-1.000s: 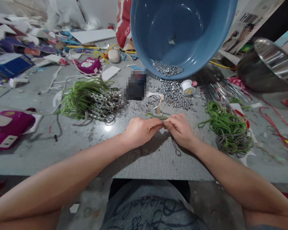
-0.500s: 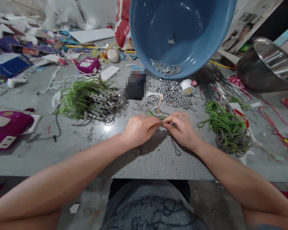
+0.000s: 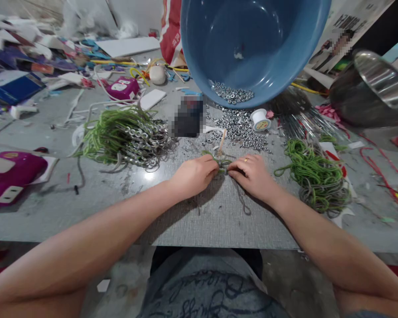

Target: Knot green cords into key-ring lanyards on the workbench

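When handling the cord (image 3: pixel 240 195), treat as light, soft and limp: expect easy bending, little weight, and probably no harm from ordinary finger pressure. Locate on the near side of the blue basin (image 3: pixel 215 57), between the two hands, with a grey loop lying slack on the bench (image 3: pixel 185 225).

Left hand (image 3: pixel 195 174): in front of the basin, towards its left edge; grip narrow, fingertips drawn together on the cord. Right hand (image 3: pixel 254 176): in front of the basin, towards its right; grip likewise narrow, thumb and forefinger nearly meeting on the cord. Exact contact at the fingertips: too small to tell.

Take hold close to the short section between the hands, with a fingertip pinch at each side. Avoid gripping by the slack loop, likely to sag and give poor control.

Surroundings: loose nuts (image 3: pixel 252 138) just in front of the basin rim, hard and probably slippery; white spool (image 3: pixel 260 120) near the same rim, on the right; heap of cords (image 3: pixel 313 172) farther right and nearer, probably prone to tangling; metal chains (image 3: pixel 146 141) with green cords (image 3: pixel 109 137), left of the basin.
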`<state>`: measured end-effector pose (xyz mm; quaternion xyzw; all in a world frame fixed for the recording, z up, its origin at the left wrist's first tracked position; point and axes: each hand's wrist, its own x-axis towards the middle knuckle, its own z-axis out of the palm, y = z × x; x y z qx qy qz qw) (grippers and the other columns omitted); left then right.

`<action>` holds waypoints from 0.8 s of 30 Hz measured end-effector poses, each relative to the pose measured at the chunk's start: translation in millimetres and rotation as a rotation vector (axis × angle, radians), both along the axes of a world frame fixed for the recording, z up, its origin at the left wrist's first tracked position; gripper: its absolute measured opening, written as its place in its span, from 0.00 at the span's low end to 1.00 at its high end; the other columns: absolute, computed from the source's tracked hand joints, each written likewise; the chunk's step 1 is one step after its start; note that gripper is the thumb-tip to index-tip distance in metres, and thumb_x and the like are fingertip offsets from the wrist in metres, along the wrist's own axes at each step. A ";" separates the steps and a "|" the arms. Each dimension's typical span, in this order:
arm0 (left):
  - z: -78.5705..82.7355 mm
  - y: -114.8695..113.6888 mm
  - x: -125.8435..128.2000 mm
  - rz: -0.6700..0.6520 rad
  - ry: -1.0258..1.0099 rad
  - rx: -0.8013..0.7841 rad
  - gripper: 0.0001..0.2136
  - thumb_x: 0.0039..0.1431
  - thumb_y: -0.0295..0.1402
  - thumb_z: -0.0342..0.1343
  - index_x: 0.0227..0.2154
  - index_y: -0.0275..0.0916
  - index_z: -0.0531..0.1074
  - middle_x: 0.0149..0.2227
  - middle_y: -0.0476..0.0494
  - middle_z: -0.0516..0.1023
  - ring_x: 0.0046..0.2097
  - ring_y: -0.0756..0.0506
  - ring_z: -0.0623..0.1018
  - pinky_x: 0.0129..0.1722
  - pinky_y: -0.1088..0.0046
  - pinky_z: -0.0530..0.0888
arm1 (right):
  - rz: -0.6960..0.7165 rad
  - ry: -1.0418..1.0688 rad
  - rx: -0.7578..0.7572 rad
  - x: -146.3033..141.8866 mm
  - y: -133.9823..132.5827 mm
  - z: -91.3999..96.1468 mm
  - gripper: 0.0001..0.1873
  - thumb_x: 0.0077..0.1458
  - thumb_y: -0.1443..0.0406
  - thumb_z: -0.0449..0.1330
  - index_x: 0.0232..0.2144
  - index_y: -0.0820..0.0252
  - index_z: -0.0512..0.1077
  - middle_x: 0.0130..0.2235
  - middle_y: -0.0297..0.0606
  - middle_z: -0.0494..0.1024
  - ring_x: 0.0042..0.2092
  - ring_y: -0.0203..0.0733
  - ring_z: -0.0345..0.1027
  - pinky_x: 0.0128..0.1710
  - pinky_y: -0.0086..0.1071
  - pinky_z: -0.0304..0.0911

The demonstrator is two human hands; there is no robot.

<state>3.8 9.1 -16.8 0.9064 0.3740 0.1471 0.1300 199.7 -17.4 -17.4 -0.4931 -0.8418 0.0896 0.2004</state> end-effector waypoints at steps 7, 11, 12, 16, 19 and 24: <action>1.0 1.2 -0.5 -0.023 0.065 -0.004 0.09 0.57 0.26 0.45 0.30 0.36 0.71 0.32 0.45 0.71 0.34 0.49 0.74 0.33 0.74 0.70 | 0.002 -0.002 0.029 -0.6 -0.2 -1.7 0.06 0.56 0.65 0.56 0.31 0.57 0.73 0.33 0.34 0.78 0.38 0.42 0.65 0.39 0.37 0.48; 0.7 1.1 -0.8 -0.025 0.092 0.013 0.10 0.57 0.27 0.44 0.30 0.37 0.71 0.33 0.46 0.71 0.34 0.49 0.74 0.32 0.75 0.70 | 0.005 0.009 0.042 -1.1 0.4 -2.5 0.06 0.56 0.64 0.56 0.32 0.57 0.73 0.33 0.35 0.78 0.38 0.42 0.66 0.39 0.37 0.49; 0.8 1.0 -0.8 -0.022 0.098 0.013 0.10 0.57 0.27 0.45 0.30 0.37 0.71 0.33 0.46 0.71 0.34 0.49 0.74 0.32 0.75 0.70 | 0.004 0.011 0.045 -1.2 0.6 -2.8 0.06 0.56 0.64 0.56 0.32 0.57 0.73 0.33 0.35 0.78 0.38 0.42 0.66 0.39 0.37 0.49; 1.1 0.4 -0.3 0.004 0.114 0.008 0.09 0.58 0.28 0.45 0.30 0.37 0.71 0.33 0.46 0.71 0.33 0.49 0.73 0.30 0.75 0.69 | -0.001 0.009 0.043 -1.0 1.7 -4.2 0.06 0.55 0.65 0.56 0.32 0.56 0.73 0.33 0.35 0.78 0.38 0.43 0.66 0.40 0.37 0.49; 0.5 0.2 0.5 0.020 0.112 0.009 0.10 0.58 0.28 0.44 0.31 0.37 0.71 0.33 0.46 0.72 0.33 0.49 0.73 0.30 0.75 0.68 | -0.002 0.005 0.048 -0.9 2.4 -4.6 0.06 0.55 0.65 0.56 0.32 0.57 0.73 0.33 0.35 0.78 0.37 0.43 0.66 0.40 0.37 0.49; -0.1 -0.4 1.1 0.040 0.118 -0.005 0.10 0.58 0.29 0.44 0.32 0.37 0.71 0.34 0.45 0.71 0.33 0.49 0.73 0.30 0.75 0.68 | 0.015 -0.001 0.045 -1.0 2.8 -4.3 0.05 0.55 0.65 0.57 0.31 0.57 0.73 0.32 0.34 0.78 0.37 0.42 0.66 0.39 0.37 0.48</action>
